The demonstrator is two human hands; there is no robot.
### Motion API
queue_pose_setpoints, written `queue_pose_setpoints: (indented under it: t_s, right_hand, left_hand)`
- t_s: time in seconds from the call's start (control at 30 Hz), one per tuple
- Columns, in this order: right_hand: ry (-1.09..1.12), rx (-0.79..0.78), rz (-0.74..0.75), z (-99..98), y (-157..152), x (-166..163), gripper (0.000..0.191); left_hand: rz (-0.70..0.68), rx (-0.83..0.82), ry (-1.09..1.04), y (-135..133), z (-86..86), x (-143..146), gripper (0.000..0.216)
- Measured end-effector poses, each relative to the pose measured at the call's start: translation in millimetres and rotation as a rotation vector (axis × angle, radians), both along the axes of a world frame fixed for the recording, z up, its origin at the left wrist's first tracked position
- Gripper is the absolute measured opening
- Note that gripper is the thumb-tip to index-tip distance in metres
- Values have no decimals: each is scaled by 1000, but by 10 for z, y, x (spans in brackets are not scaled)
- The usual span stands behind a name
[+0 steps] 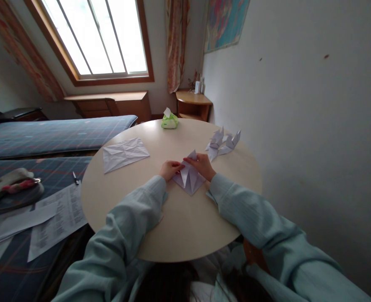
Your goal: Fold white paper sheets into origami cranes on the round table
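Note:
A partly folded white paper (189, 179) lies on the round beige table (185, 226) in front of me. My left hand (170, 169) pinches its left upper edge, fingers closed on the fold. Over the paper's top right part my right hand (203, 165) presses and grips a raised flap. Both arms wear pale blue-green sleeves.
A creased flat sheet (125, 153) lies at the table's left. Folded paper figures (223, 142) sit at the right rear, a green tissue pack (169, 121) at the back. Left of the table is a bed with printed sheets (57, 218) and a pen (75, 178). A wall stands close on the right.

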State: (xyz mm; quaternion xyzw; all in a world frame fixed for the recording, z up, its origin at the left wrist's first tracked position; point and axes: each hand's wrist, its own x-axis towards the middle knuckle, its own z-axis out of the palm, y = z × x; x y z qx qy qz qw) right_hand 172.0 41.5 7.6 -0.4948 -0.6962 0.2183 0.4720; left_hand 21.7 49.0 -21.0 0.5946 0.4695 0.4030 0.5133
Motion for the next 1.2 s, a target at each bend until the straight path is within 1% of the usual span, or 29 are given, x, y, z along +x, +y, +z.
queue_pose_setpoints:
  t_s: [0.1, 0.17, 0.27, 0.3, 0.37, 0.43, 0.53, 0.57, 0.63, 0.73, 0.87, 0.97, 1.07, 1.2]
  right_hand:
    - [-5, -2, 12, 17, 2, 10, 37]
    - [14, 2, 90, 17, 26, 34, 36]
    - [20, 30, 237, -18, 106, 119, 34]
    - [-2, 30, 251, -42, 140, 157, 34]
    - [-120, 10, 251, -104, 205, 230, 27]
    - [-223, 6, 232, -172, 253, 276, 18]
    - [-312, 75, 255, -251, 277, 276, 11]
    - [-334, 108, 256, -266, 274, 263, 9]
    - [-381, 175, 249, -278, 259, 239, 8]
    - [-467, 268, 292, -272, 219, 236, 13]
    - [-604, 350, 413, -262, 121, 302, 24]
    - [-679, 352, 484, -274, -1, 376, 32]
    - [-717, 323, 510, -288, -129, 451, 34]
    - [-759, 241, 586, -271, -222, 535, 40]
  left_hand:
    - [-4, 25, 25, 13, -38, 3, 26]
    - [12, 57, 60, 16, -47, -6, 25]
    - [75, 110, 135, 17, -30, -44, 25]
    - [98, 130, 173, 18, -21, -63, 25]
    - [147, 184, 285, 27, -7, -107, 24]
    - [184, 295, 440, 43, -7, -154, 21]
    - [200, 564, 625, 71, -27, -215, 16]
    - [176, 644, 653, 78, -36, -231, 15]
    - [78, 736, 680, 84, -49, -257, 13]
    - [-104, 796, 743, 69, -55, -287, 17]
    - [-251, 874, 900, -25, -53, -318, 28]
    - [-307, 848, 1003, -166, -41, -338, 37]
    - [-338, 768, 1068, -311, 4, -362, 41]
    - [-474, 655, 1098, -398, 90, -393, 42]
